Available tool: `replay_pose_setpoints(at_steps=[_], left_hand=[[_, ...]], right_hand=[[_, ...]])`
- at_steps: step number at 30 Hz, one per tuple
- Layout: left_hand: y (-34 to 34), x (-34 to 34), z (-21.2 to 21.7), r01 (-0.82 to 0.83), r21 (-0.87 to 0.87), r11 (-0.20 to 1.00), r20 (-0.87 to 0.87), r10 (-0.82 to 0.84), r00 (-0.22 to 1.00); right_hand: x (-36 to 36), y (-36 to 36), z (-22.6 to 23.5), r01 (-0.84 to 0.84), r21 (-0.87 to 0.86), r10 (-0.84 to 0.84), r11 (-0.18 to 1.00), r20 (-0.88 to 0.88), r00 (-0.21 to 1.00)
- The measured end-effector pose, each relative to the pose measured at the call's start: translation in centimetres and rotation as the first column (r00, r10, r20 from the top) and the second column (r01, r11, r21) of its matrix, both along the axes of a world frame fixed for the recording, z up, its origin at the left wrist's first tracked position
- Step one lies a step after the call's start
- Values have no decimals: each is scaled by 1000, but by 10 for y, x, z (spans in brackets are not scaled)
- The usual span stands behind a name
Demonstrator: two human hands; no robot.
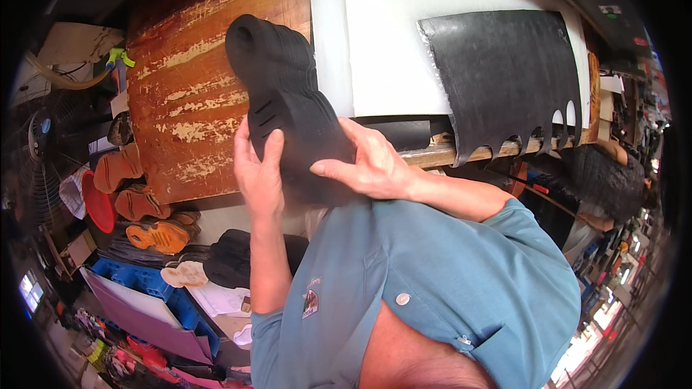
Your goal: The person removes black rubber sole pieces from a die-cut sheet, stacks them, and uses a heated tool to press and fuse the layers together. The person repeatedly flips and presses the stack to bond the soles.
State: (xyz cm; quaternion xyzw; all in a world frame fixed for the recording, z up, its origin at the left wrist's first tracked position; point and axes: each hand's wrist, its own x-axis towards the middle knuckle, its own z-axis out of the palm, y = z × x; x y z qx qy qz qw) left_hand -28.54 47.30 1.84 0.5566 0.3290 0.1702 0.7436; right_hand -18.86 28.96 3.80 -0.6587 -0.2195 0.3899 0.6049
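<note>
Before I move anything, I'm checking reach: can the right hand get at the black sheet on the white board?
Probably yes, once free: the right hand holds the black stack, but nothing seems to block its way to the black sheet.

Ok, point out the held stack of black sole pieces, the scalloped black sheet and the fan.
Stack of black sole pieces (294, 106), head view: around its middle.
Scalloped black sheet (504, 75), head view: middle of its top face.
Fan (45, 127), head view: its hub.
</note>
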Motion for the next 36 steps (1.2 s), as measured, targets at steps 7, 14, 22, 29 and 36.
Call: replay_pose_setpoints(at_steps=[7,14,22,29,36], left_hand=[[21,-8,3,296,502,812,-387,-95,917],[-5,1,-5,471,689,551,-360,-305,882],[-5,10,-11,508,768,391,-470,-195,861],[20,-5,12,586,700,407,-521,-270,810],[34,-35,-2,641,664,386,-624,-187,759]], right_hand=[[-10,12,3,104,79,-126,991,375,918],[-1,-9,0,11,-74,-21,997,-134,991],[4,-13,-21,23,48,2,999,-454,891],[-18,9,-35,92,149,24,984,-637,771],[-5,-4,-31,-106,-63,64,992,-471,880]])
